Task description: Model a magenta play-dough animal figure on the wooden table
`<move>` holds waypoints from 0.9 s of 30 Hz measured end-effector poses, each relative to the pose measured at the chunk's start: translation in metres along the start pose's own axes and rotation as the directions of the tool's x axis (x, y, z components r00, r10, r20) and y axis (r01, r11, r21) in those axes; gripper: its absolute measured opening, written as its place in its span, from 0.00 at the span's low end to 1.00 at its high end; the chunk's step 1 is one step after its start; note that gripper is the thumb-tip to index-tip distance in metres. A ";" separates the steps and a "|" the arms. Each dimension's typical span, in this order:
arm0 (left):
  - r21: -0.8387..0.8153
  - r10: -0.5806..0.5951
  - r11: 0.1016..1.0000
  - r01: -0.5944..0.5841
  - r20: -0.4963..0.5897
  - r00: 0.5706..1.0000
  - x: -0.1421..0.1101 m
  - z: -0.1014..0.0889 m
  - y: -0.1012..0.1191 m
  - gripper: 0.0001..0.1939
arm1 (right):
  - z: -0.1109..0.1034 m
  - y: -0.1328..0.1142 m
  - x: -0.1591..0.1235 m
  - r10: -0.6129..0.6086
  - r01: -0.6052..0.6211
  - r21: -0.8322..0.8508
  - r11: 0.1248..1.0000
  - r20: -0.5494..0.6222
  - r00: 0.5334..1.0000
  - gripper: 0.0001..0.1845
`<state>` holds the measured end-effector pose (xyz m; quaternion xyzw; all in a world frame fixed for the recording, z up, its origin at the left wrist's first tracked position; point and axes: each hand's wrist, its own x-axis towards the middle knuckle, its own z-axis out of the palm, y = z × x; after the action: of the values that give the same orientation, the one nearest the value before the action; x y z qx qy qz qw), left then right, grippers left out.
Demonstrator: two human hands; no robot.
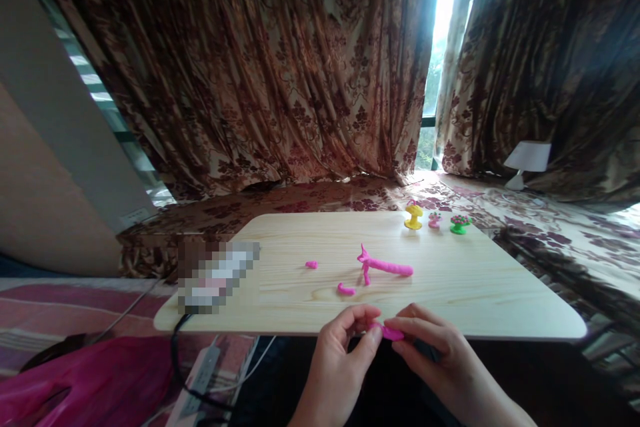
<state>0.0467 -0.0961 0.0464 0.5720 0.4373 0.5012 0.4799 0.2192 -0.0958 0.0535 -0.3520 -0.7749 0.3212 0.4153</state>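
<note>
At the table's near edge, my left hand (349,347) and my right hand (435,340) pinch one small piece of pink modelling clay (393,333) between their fingertips. The fingers partly cover it. Beyond them lies a long pink clay roll (390,267) with branching, pointed bits at its left end. A short curved pink clay piece (345,289) rests closer to my left hand. Farther left is a small pink clay lump (311,265).
Three small clay models stand at the back right of the pale wooden table (285,233): a yellow one (413,217), a pink one (435,220) and a green one (460,224). A blurred-out object (220,278) with a black cable lies at left. A white lamp (527,159) stands behind.
</note>
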 end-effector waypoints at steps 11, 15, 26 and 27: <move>0.099 0.102 0.989 -0.109 0.071 0.992 -0.004 -0.001 0.008 0.09 | 0.004 0.006 -0.003 -0.023 0.020 -0.019 1.000 -0.142 0.990 0.05; 0.080 0.075 0.993 -0.082 0.093 0.993 -0.005 0.000 0.009 0.07 | 0.003 0.004 -0.003 -0.032 0.031 -0.006 0.999 -0.151 0.988 0.04; -0.069 -0.051 0.996 0.063 0.161 0.986 -0.005 0.002 0.006 0.12 | 0.006 0.003 -0.003 -0.061 0.078 0.099 0.992 -0.168 0.984 0.09; -0.084 -0.056 0.994 0.072 0.174 0.983 -0.006 0.002 0.006 0.12 | 0.005 0.003 -0.004 -0.049 0.070 0.126 0.990 -0.163 0.986 0.10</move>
<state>0.0482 -0.1029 0.0513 0.5765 0.3894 0.4537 0.5570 0.2167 -0.0983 0.0473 -0.3252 -0.7267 0.3298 0.5074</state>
